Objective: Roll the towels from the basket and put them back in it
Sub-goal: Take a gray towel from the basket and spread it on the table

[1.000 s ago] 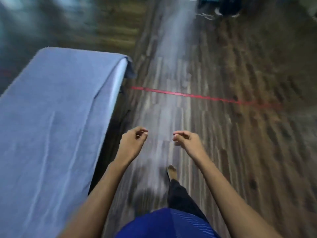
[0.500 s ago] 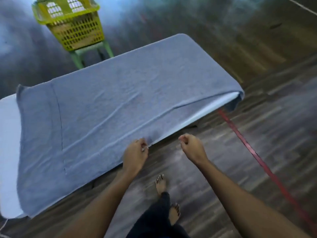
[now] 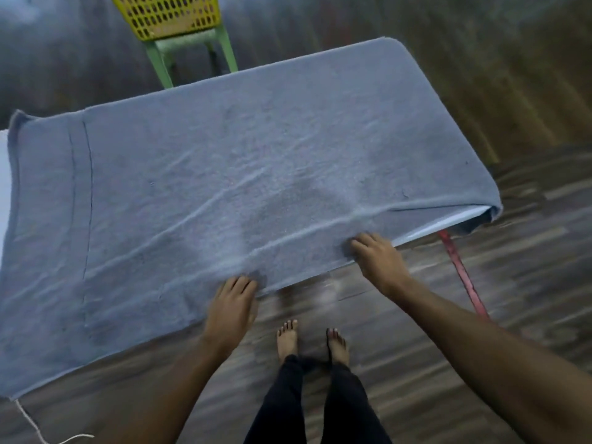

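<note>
One towel, grey-blue, lay spread flat across the surface, running from 9 o'clock to 2 o'clock in the view. It covered nearly the whole top. Only a white strip of edge showed below the far right corner, at 3 o'clock, with a pale sliver at the left margin. The near hem hung just past the surface's front edge. Long shallow creases ran lengthwise through the cloth, and a stitched band crossed it near the 9 o'clock end.

Left hand was at the near hem, about 6 o'clock. The fingers were fairly straight and pointed to 12 o'clock, with the tips on the cloth. The thumb was out of sight, so whether it pinched the hem could not be told.

Right hand was further along the same hem, toward 4 o'clock. Its fingers were bent over the edge with the tips dug into the cloth, grasping the towel.

The yellow lattice basket was at 12 o'clock, beyond the far edge and well apart from the towel. It sat on a pale green stool. Its contents were not visible.

Bare feet and dark trousers stood at 6 o'clock on a wood-plank floor. Red tape ran along the floor at 4 o'clock. A white cord trailed at 8 o'clock. The picture was blurred toward its edges.
</note>
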